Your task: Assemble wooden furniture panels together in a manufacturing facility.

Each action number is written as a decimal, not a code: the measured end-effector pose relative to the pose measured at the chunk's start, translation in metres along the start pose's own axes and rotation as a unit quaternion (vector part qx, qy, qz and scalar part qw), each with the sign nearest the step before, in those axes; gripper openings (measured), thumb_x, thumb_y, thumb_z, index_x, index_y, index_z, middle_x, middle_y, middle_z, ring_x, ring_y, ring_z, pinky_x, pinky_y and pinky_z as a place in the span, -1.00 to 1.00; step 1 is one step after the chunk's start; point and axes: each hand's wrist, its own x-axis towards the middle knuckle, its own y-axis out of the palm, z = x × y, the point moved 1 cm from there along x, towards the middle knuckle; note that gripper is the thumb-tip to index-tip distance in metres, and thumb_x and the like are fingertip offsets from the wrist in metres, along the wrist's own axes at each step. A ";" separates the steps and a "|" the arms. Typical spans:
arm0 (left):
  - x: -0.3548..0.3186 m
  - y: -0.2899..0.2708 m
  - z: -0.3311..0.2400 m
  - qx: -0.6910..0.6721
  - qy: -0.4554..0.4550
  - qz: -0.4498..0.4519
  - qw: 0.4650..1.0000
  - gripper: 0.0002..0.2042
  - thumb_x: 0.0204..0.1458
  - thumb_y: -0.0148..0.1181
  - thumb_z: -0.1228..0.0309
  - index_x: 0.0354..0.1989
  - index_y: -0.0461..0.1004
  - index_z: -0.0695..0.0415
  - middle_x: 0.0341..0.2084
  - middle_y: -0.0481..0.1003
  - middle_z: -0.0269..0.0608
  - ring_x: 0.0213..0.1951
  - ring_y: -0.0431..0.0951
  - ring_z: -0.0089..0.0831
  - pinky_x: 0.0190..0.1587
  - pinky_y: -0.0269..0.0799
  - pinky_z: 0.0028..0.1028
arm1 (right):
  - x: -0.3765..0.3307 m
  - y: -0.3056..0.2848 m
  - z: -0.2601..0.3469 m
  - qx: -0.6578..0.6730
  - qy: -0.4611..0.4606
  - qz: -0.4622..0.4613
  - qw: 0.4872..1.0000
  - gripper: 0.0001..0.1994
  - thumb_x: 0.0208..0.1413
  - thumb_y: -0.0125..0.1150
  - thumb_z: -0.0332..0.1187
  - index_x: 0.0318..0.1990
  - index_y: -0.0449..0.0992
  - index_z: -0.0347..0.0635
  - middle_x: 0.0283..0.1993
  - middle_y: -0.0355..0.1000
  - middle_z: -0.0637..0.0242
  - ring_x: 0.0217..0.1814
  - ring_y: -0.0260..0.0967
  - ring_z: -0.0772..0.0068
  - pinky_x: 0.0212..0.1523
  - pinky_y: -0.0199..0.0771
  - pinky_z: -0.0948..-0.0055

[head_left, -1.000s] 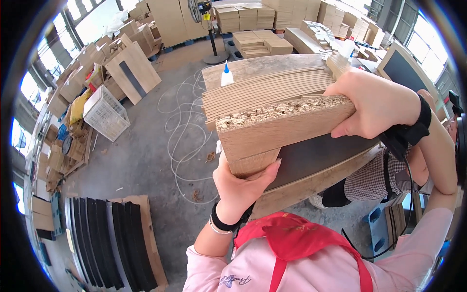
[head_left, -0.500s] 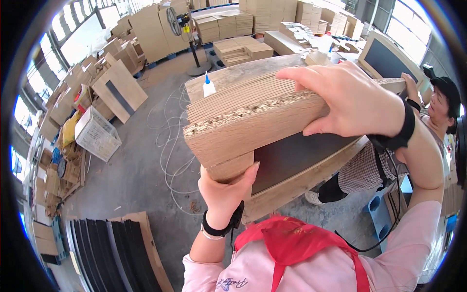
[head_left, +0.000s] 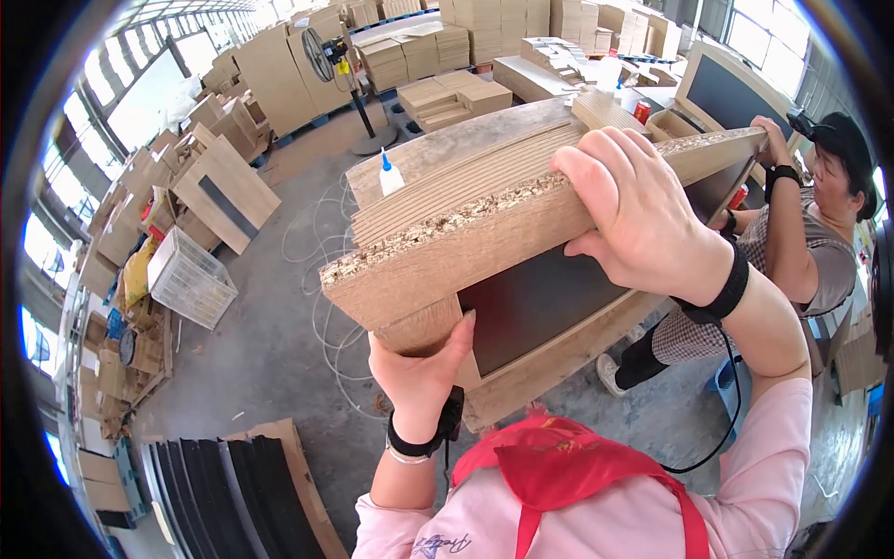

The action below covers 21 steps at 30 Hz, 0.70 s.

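Note:
A long wood-grain board (head_left: pixel 503 238) with a raw chipboard edge facing up runs across the workbench. My right hand (head_left: pixel 643 214) is closed over its top edge, fingers on the far side and thumb on the near face. At the board's left end, my left hand (head_left: pixel 419 373) grips a shorter wood-grain piece (head_left: pixel 419 326) below it, thumb on the near side. That piece meets a dark panel (head_left: pixel 540 303) under the board. Another person's hand (head_left: pixel 768 140) holds the board's far right end. Behind it lie several thin wooden strips (head_left: pixel 466 182).
A white glue bottle (head_left: pixel 390 177) with a blue tip stands on the workbench (head_left: pixel 521 121). Beyond are a standing fan (head_left: pixel 358 93) and stacked cardboard (head_left: pixel 410 56). A white crate (head_left: pixel 191 279) sits left; black strips (head_left: pixel 228 484) lie lower left. The other person (head_left: pixel 801 233) stands at the right.
The board's left end has shifted left and slightly down in view. My right hand has moved a little left and down with it. More of the other person and the board's right end shows.

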 end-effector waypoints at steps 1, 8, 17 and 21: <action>0.001 0.000 -0.001 0.003 0.000 0.001 1.000 -0.46 -0.31 0.54 0.46 -0.14 0.37 0.31 -0.33 0.54 -0.18 -0.33 0.56 -0.50 -0.26 0.51 -0.49 | 0.001 0.001 0.000 -0.008 0.004 -0.002 1.000 -0.13 -0.57 0.53 -0.40 0.08 0.21 -0.25 -0.05 0.24 0.08 0.03 0.25 -0.05 0.09 0.23 0.07; 0.001 0.000 -0.001 -0.068 -0.018 0.033 0.997 -0.44 -0.31 0.55 0.46 -0.11 0.36 0.30 -0.32 0.54 -0.20 -0.31 0.54 -0.51 -0.26 0.51 -0.50 | -0.002 0.004 0.012 -0.032 0.019 -0.096 0.995 -0.09 -0.51 0.50 0.11 0.02 0.26 -0.26 -0.10 0.25 0.11 -0.07 0.25 0.00 0.04 0.23 0.08; -0.007 -0.002 0.003 -0.070 0.005 0.054 0.996 -0.42 -0.30 0.55 0.41 -0.08 0.38 0.25 -0.30 0.55 -0.19 -0.26 0.54 -0.50 -0.21 0.49 -0.47 | -0.003 -0.015 0.018 -0.065 0.029 -0.109 0.992 -0.19 -0.15 0.27 0.23 0.10 0.30 -0.27 0.02 0.34 0.09 -0.05 0.31 0.08 0.05 0.24 0.18; -0.001 -0.011 0.009 -0.028 -0.014 0.064 0.997 -0.42 -0.31 0.56 0.39 -0.08 0.38 0.24 -0.29 0.55 -0.19 -0.27 0.54 -0.49 -0.21 0.49 -0.47 | 0.032 -0.051 0.037 -0.038 0.025 -0.156 0.987 -0.15 0.03 0.07 0.28 0.24 0.22 -0.33 0.22 0.27 0.02 0.13 0.30 0.05 0.19 0.18 0.24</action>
